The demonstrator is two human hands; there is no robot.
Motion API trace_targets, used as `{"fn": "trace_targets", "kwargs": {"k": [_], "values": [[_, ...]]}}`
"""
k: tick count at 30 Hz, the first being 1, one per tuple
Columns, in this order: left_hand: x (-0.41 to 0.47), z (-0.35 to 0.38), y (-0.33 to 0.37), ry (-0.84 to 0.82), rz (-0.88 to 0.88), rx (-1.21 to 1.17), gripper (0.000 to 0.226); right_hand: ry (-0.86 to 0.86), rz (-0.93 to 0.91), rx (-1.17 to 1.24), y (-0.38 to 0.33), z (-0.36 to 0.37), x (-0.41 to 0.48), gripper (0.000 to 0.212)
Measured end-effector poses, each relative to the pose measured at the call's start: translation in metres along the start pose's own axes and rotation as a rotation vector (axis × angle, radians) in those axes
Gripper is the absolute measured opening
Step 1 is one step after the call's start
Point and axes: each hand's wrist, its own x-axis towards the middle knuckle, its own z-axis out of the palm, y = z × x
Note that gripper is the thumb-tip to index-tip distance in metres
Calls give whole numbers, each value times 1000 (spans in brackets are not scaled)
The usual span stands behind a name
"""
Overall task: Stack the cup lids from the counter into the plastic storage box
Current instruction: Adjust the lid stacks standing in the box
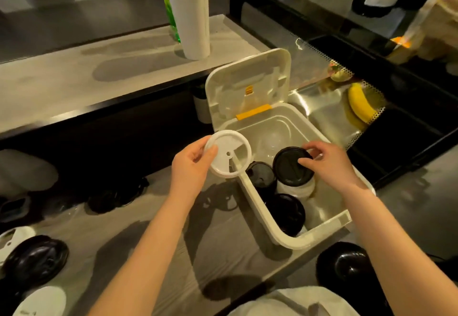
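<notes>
A grey counter (173, 241) in a dim café. The left hand (190, 167) fingers (210, 151) pinch the rim of a white cup lid (228, 153), held over the left rim of the open plastic storage box (257, 201). The right hand (329, 164) fingers (314, 146) grip a black cup lid (291, 167) inside the box, above a white stack (295, 189) and beside more black lids (287, 213). Loose lids (37, 258) lie on the counter at far left

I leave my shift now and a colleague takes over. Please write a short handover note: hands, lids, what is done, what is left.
Left hand holds a white lid at the left rim of the storage box.
Right hand pinches a black lid over a white stack inside the box.
Done: two black stacks sit in the box.
Left: place both held lids, then the loose lids on the counter.
</notes>
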Motion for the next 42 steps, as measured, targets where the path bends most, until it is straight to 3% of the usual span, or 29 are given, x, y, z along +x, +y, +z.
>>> {"fn": "trace_targets", "kwargs": {"k": [5, 10, 13, 21, 26, 29, 36, 39, 42], "values": [[8, 19, 3, 40, -47, 37, 20, -203, -51, -177, -14, -6, 30, 30], [8, 28, 2, 67, -76, 84, 7, -646, -150, -295, -19, -4, 31, 30], [8, 33, 1, 56, -85, 91, 7, -748, -130, -375, -8, 10, 24, 32], [5, 48, -5, 12, -122, 84, 4, -595, -346, -643, 4, 34, -1, 37], [3, 49, -8, 23, -136, 81, 10, -617, -325, -556, 2, 19, -4, 60], [3, 48, -9, 30, -137, 80, 10, -699, -356, -672, 2, 21, -12, 75], [1, 52, -6, 30, -121, 93, 14, -652, -345, -785, 12, 29, -16, 77], [5, 55, 0, 15, -113, 147, 15, -592, -322, -662, 10, 16, -16, 79], [12, 60, 8, 4, -112, 241, 11, -390, -356, -369, -3, -4, -11, 66]]}}
